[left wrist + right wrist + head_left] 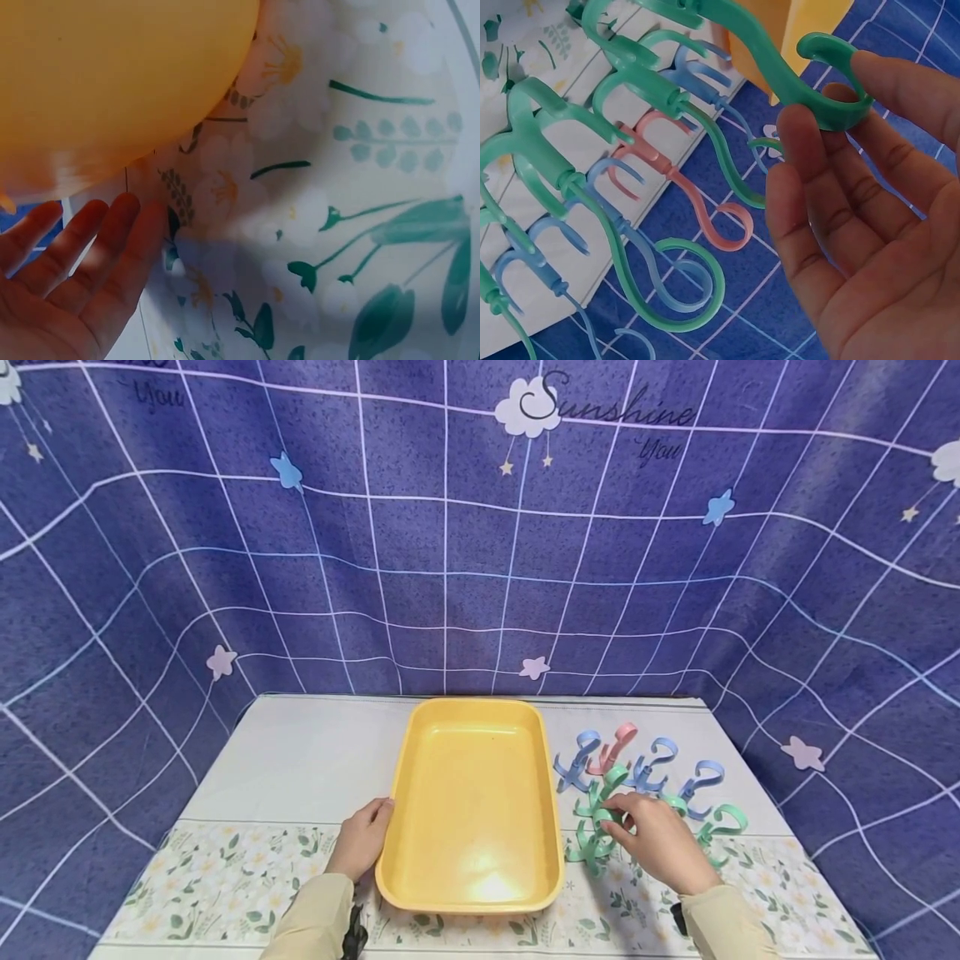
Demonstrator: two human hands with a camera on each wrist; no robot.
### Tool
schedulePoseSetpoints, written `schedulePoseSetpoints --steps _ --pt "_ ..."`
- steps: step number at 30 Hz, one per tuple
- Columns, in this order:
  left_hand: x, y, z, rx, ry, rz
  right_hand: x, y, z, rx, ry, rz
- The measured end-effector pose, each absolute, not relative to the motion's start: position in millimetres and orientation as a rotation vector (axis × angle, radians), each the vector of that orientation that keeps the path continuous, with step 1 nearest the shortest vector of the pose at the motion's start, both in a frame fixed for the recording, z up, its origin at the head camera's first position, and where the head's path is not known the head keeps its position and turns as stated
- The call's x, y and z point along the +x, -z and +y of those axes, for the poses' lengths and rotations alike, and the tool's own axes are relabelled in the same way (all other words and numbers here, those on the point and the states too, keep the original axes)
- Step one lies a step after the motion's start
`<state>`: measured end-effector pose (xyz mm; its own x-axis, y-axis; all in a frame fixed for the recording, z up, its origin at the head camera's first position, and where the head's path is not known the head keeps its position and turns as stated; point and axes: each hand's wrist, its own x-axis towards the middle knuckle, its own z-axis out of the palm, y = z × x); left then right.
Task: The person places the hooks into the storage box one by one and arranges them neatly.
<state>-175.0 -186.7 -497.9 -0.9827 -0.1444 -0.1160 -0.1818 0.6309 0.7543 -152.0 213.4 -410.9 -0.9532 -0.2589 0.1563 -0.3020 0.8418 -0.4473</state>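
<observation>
My right hand (660, 842) pinches the curled end of a green plastic multi-claw hook (769, 56), with thumb and fingertips around the curve in the right wrist view. This hook lies at the near left of a group of similar hooks. Other green hooks (544, 150) and a pink hook (652, 154) are close by. At the left side of the yellow tray (551, 793), my left hand (362, 841) touches the rim. Its fingers (105, 247) appear extended beside the tray's wall in the left wrist view; the thumb is hidden there.
Several blue hooks (577, 768) lie behind and to the right of my right hand, on the table right of the tray. A flowered cloth (247, 877) covers the near part of the white table (315, 752). A blue gridded curtain (450, 593) hangs behind and around.
</observation>
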Motion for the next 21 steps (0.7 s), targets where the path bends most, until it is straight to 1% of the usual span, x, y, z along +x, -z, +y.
schedulePoseSetpoints --steps 21 --pt "-171.1 505.6 -191.5 -0.26 -1.381 2.634 -152.9 401.4 205.8 0.508 -0.633 -2.843"
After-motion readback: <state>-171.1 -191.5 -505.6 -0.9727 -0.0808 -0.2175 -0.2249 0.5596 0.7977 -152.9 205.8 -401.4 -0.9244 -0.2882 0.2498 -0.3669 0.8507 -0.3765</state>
